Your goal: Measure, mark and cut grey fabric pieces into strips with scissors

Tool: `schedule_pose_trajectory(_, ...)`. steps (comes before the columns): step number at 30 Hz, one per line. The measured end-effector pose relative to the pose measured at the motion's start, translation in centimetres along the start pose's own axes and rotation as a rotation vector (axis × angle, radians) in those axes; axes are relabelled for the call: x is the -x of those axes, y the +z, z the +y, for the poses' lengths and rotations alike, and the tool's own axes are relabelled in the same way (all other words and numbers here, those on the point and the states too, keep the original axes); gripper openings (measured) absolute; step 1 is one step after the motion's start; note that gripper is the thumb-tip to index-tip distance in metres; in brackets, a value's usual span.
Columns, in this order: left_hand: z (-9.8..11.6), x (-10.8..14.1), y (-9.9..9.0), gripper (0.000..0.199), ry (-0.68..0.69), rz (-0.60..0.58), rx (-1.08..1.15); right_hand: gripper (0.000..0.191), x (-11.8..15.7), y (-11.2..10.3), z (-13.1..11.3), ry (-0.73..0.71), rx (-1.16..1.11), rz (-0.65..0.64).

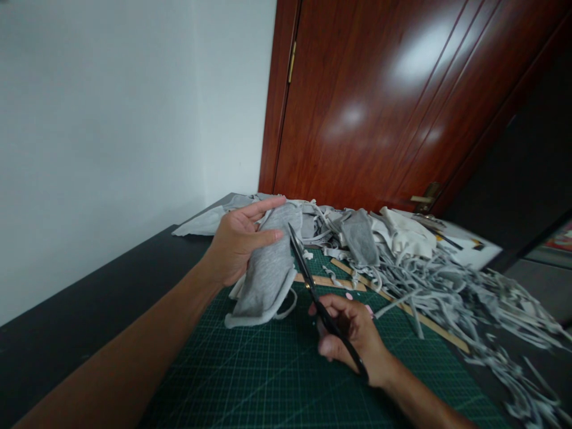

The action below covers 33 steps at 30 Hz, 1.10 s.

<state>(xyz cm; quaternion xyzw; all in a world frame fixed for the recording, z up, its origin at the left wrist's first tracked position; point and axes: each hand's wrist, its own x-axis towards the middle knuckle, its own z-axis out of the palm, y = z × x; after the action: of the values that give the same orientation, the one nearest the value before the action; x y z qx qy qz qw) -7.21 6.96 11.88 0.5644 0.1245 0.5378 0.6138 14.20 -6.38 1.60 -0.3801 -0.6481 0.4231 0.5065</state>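
My left hand [243, 238] is closed on a piece of grey fabric [270, 271], the thumb lying on its front and the fingers reaching behind. The fabric hangs tilted, and a thin curled edge strip [288, 307] dangles at its lower right. In my right hand [351, 330] is a pair of black-handled scissors [308, 277], pointing up and to the left. Their blades look nearly closed, with the tip beside the fabric's right edge. Whether the blades touch the cloth I cannot tell.
A green gridded cutting mat [268, 381] covers the dark table [111, 310]. Wooden rulers [429, 322] lie across it. Grey fabric strips [447, 286] heap up on the right, with cloth pieces [361, 235] behind. Beyond stand a white wall [134, 119] and a reddish-brown door [357, 107].
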Motion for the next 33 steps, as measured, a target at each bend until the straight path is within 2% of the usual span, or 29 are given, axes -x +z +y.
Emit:
schedule_pose_trajectory(10, -1.0, 0.4, 0.6, 0.069, -0.019, -0.026, 0.024, 0.058, 0.2, 0.3, 0.4, 0.006, -0.041, 0.021)
schedule_pose_trajectory(20, -1.5, 0.6, 1.3, 0.071, 0.001, -0.037, 0.020, 0.050, -0.1, 0.9, 0.0, -0.013, -0.015, 0.076)
schedule_pose_trajectory(33, -1.7, 0.7, 1.4, 0.074, 0.000, -0.034, 0.051, 0.052, -0.1, 1.0, -0.2, 0.086, 0.026, 0.109)
